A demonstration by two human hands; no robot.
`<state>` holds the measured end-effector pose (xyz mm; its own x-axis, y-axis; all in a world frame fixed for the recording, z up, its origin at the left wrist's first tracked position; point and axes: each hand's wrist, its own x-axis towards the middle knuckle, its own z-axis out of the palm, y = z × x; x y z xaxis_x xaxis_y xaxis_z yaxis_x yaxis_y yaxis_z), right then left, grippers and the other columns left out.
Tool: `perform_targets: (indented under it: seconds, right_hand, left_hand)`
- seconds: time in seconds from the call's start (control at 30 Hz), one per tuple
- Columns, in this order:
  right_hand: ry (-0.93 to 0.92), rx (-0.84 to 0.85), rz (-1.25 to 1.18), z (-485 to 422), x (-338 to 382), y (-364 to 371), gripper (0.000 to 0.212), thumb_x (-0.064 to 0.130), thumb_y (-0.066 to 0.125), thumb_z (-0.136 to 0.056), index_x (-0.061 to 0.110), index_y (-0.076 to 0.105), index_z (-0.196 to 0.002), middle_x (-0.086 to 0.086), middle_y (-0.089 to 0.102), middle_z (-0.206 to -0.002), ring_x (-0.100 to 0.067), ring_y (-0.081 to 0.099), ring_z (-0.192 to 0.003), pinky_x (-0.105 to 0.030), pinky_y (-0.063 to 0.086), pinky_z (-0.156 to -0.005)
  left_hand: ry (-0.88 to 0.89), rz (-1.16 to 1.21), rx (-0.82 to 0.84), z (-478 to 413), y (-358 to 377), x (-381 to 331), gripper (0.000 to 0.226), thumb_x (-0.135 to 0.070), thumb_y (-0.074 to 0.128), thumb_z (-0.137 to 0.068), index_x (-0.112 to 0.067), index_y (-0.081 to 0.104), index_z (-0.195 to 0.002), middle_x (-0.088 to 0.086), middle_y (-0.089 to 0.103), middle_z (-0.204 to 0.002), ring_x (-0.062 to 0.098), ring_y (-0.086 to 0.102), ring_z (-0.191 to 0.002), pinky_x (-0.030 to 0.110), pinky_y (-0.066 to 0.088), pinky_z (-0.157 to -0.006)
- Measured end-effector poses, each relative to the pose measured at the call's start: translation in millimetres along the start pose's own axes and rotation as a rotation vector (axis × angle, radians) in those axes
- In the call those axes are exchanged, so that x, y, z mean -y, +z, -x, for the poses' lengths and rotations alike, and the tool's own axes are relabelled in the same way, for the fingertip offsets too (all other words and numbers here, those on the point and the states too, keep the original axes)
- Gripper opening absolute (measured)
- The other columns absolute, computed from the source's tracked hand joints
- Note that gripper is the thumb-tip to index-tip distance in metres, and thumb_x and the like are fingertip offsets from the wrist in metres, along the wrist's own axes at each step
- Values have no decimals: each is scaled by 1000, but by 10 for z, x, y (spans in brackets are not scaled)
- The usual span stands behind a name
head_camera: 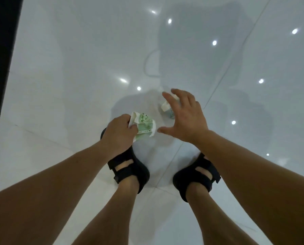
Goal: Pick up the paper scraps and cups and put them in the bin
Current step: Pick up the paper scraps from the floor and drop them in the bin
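Note:
My left hand (118, 133) grips a crumpled green and white paper scrap (144, 126) with a cartoon print, held above the floor in front of my feet. My right hand (184, 115) hovers with fingers spread over a small white and green cup or wad of paper (166, 107) lying on the glossy floor. The fingers are apart from that piece and partly hide it. No bin is in view.
The white tiled floor (77, 85) is glossy and reflects ceiling lights. My two feet in black sandals (130, 167) stand just below the hands. A dark vertical edge (1, 68) runs along the far left.

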<state>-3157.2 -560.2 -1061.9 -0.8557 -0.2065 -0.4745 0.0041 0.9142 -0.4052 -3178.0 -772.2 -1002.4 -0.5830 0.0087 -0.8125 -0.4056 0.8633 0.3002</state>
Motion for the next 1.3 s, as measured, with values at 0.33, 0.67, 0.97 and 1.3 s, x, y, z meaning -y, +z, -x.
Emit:
perform_targets:
  seconds: [0.33, 0.67, 0.97, 1.3]
  right_hand:
    - [186, 64, 33, -162, 192, 272, 66, 30, 71, -76, 17, 48, -136, -12, 34, -144, -37, 40, -117, -43, 45, -89]
    - [-91, 61, 49, 256, 1334, -1760, 74, 39, 69, -79, 22, 38, -144, -7, 33, -147, -32, 42, -120, -42, 46, -95]
    - [-285, 70, 117, 977, 2571, -3633, 76, 42, 65, -80, 26, 33, -147, -6, 31, -149, -30, 40, -123, -41, 44, -98]
    - [-556, 140, 287, 2304, 3415, -4700, 78, 46, 62, -84, 28, 24, -150, -2, 23, -152, -26, 36, -127, -37, 42, -101]
  left_hand:
    - [-1, 75, -22, 5, 76, 432, 12, -23, 48, -95, -15, 52, -87, -6, 52, -74, 13, 48, -67, 22, 31, -52]
    - [-8, 203, -126, 1045, -1405, -100, 9, -21, 48, -94, -14, 50, -90, -2, 52, -77, 18, 49, -73, 25, 31, -54]
    - [-67, 162, -277, 2869, -2753, -457, 17, -21, 44, -94, -7, 52, -96, 7, 58, -86, 23, 54, -74, 28, 35, -53]
    - [-198, 384, -519, 5130, -2564, -634, 14, -22, 45, -95, -11, 54, -96, 4, 58, -88, 19, 54, -75, 28, 37, -57]
